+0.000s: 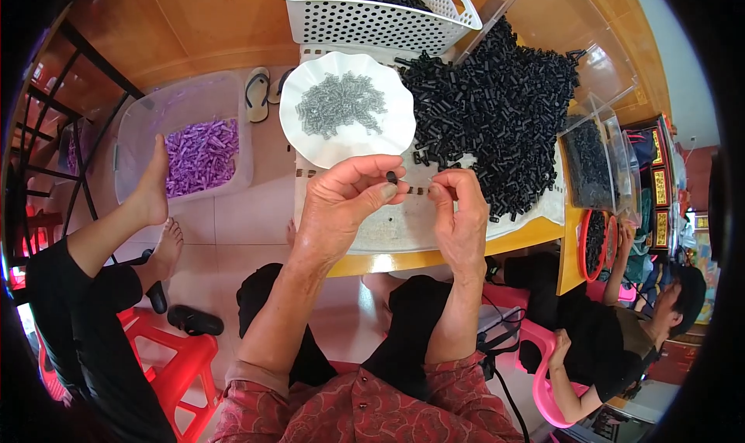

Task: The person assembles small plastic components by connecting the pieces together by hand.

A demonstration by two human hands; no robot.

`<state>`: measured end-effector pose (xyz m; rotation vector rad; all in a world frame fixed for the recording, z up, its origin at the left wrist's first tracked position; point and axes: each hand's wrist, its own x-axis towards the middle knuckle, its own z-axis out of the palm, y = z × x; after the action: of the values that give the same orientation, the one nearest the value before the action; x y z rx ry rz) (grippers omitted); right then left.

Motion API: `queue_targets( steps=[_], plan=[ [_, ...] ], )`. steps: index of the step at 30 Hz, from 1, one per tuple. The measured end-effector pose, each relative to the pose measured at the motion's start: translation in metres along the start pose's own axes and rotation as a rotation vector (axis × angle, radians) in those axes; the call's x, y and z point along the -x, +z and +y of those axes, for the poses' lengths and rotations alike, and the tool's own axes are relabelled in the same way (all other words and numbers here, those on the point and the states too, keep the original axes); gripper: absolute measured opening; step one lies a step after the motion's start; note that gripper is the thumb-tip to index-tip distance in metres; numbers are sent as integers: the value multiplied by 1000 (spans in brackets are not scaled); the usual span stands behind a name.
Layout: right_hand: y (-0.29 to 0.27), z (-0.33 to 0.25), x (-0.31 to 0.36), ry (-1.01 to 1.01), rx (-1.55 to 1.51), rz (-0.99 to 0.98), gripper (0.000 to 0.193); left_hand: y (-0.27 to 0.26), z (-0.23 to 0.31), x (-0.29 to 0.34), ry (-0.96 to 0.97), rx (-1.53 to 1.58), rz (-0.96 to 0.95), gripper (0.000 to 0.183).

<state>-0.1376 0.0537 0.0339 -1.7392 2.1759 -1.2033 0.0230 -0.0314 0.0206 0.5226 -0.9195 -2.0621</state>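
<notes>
My left hand (345,199) is closed, pinching a small black plastic tube (392,178) between thumb and fingers, its end turned up. A short gap to the right, my right hand (460,214) has thumb and forefinger pressed together; whatever tiny thing sits at the tips is too small to name. Both hands hover over the near part of the cloth-covered table. Just beyond my left hand stands a white scalloped plate (299,144) with many small clear plastic pieces (341,105) on it. A large heap of black plastic tubes (497,117) spreads beyond my right hand.
A white perforated basket (372,25) with black pieces stands at the back. Clear boxes (594,164) and a red basket (587,268) are at right, near a seated person (613,334). Left on the floor are a tub of purple pieces (202,156) and another person's legs (116,233).
</notes>
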Motion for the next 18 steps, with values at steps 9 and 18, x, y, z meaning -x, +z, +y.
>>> queue_targets(
  steps=[9, 18],
  plan=[
    [-4, -18, 9, 147, -509, -52, 8, -2, -14, -1, -246, 451, -39, 26],
    [1, -23, 9, 126, -459, -85, 9, -1, -24, -1, -302, 522, -18, 25]
  ],
)
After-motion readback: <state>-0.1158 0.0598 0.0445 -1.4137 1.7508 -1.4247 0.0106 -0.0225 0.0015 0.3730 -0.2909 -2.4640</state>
